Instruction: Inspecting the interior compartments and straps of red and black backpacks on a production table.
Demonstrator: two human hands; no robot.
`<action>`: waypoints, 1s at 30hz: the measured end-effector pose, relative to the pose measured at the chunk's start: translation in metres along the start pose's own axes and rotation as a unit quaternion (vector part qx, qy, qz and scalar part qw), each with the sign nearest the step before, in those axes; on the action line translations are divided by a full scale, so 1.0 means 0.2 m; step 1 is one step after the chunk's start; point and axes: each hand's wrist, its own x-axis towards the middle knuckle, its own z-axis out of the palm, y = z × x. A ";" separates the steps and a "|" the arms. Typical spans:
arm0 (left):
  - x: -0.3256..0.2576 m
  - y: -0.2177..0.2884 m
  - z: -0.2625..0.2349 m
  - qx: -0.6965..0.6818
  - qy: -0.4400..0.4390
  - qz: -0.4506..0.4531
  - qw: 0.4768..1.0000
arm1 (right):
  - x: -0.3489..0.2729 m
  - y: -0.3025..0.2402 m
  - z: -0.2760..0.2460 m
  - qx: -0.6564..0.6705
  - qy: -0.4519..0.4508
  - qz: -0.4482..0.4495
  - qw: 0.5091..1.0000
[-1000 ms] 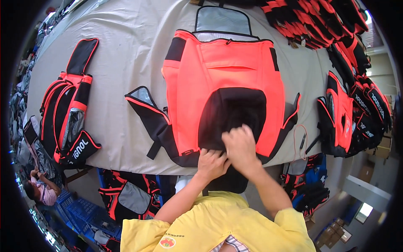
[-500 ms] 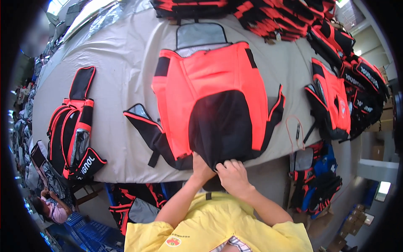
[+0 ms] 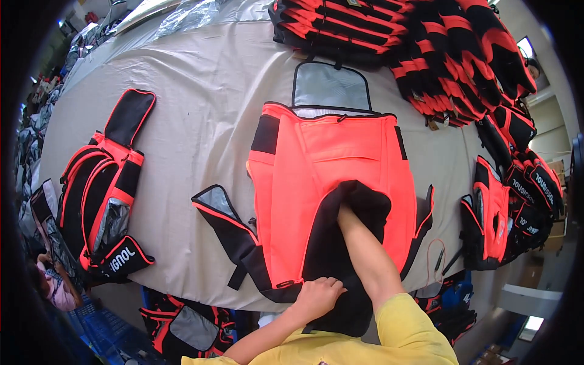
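A large orange-red and black backpack (image 3: 340, 146) lies on the cloth-covered table before me, its grey-lined flap (image 3: 331, 87) folded out at the far end. The black front pocket (image 3: 331, 243) gapes open. Into it reaches my right forearm (image 3: 368, 255); the hand itself is hidden under the black fabric. My left hand (image 3: 319, 298) is closed on the pocket's near black edge, beside the end of an orange zip. Black side straps with orange trim spread out on both sides of the bag.
Left on the table lies another backpack (image 3: 100, 194); at the right edge stands a smaller orange one (image 3: 490, 216). Stacked bags (image 3: 340, 27) fill the far side. A thin-corded tool (image 3: 438, 260) lies near the right edge. More bags (image 3: 191, 328) sit below the table; a person (image 3: 58, 286) is far left.
My right hand has left the pocket's near edge and gone deep inside it, pushing the fabric up. My left hand now grips that edge. The view has shifted, so the bag appears lower.
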 end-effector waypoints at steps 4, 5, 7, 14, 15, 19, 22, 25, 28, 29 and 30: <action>-0.01 -0.02 -0.34 -0.031 -0.124 0.075 0.989 | 0.01 -0.03 -0.20 -0.031 -0.087 -0.016 0.996; -0.04 -0.06 -0.40 0.043 -0.107 0.186 0.976 | 0.01 -0.05 -0.28 -0.040 -0.104 -0.021 0.994; -0.20 -0.15 -0.39 0.079 -0.190 0.191 0.960 | -0.19 -0.17 -0.38 -0.052 -0.118 -0.044 0.991; -0.03 -0.36 -0.24 0.142 -0.027 0.337 0.930 | -0.52 -0.20 -0.85 0.351 -0.153 0.033 0.923; -0.03 -0.42 -0.21 0.075 -0.052 0.235 0.968 | -0.46 -0.21 -0.91 0.454 -0.085 0.063 0.885; 0.27 -0.28 -0.29 -0.161 0.093 -0.166 0.968 | -0.35 0.23 -0.97 0.178 0.180 0.032 0.967; 0.20 -0.13 -0.48 -0.101 0.078 -0.183 0.975 | -0.40 0.26 -0.69 -0.141 0.039 0.027 0.989; 0.01 -0.03 -0.56 -0.034 0.008 -0.238 0.971 | -0.59 0.13 -0.33 -0.112 0.032 -0.050 0.992; 0.16 -0.01 -0.70 -0.013 0.217 -0.154 0.964 | -0.70 0.05 -0.16 -0.084 0.057 -0.060 0.993; 0.28 -0.08 -0.72 0.043 0.246 -0.103 0.963 | -0.70 0.06 -0.16 -0.083 0.050 -0.056 0.994; 0.42 -0.19 -0.71 0.098 0.276 -0.052 0.955 | -0.68 0.07 -0.17 -0.082 0.071 -0.065 0.992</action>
